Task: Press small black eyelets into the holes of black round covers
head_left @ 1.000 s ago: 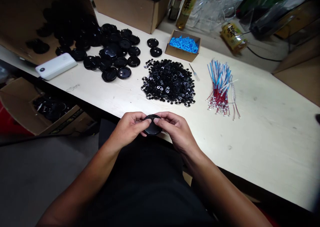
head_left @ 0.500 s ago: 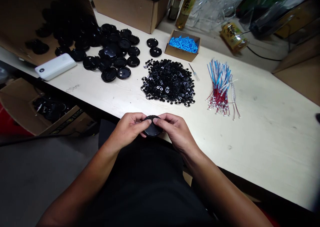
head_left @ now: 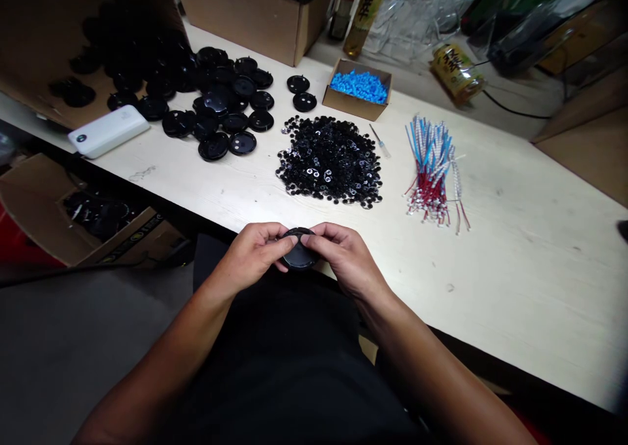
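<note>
Between my two hands is a round black plastic cover (head_left: 300, 256), held at the table's front edge with its shallow inner side facing up. My left hand (head_left: 256, 252) grips its left side, thumb pressed on the upper part of the face. From the right, my right hand (head_left: 341, 252) pinches it the same way, the two thumb tips almost meeting. Whatever lies under the thumbs is hidden. Just beyond my hands spreads a pile of small black plastic pieces (head_left: 331, 160). Several more round black covers (head_left: 243, 143) are heaped at the far left.
A small cardboard box of blue parts (head_left: 360, 86) stands behind the pile. To the right lie a thin screwdriver-like tool (head_left: 380, 141) and a bundle of red, white and blue wires (head_left: 432, 170). A white power bank (head_left: 108, 131) rests at left, near an open carton (head_left: 29, 203) below the table.
Almost nothing differs. My hands and the round black cover have shifted very slightly down in the view, with the same grip.
</note>
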Demonstrator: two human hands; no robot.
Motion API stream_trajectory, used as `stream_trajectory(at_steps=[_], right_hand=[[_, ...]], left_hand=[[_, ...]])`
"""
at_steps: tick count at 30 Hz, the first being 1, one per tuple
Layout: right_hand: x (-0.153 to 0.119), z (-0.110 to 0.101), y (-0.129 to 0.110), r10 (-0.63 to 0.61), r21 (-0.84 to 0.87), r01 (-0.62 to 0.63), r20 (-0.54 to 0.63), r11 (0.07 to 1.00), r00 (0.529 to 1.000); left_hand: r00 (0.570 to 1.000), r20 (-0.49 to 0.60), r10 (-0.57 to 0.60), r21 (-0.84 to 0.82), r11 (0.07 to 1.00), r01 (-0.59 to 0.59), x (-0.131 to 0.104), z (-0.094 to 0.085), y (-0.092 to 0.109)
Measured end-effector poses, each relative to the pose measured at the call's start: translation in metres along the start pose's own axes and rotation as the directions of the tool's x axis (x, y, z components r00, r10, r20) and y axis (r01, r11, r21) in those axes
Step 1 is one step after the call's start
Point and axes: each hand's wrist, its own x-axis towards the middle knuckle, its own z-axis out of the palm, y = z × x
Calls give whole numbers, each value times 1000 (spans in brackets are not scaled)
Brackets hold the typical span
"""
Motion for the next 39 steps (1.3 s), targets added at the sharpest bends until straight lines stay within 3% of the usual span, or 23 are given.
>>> stream_trajectory(at_steps=[9,21,39], right_hand=[[-1,1,-1,40,43,-41,27,998,999],[1,0,-2,-26,-83,26,-2,996,1000],[-5,14,-1,-96,-88,91,-63,992,993]], left_hand=[[1000,4,-17,18,1000,17,0,0,3],[998,62,-7,86,996,2,-4,3,8],[999,-17,38,88,995,-36,-9,6,5]])
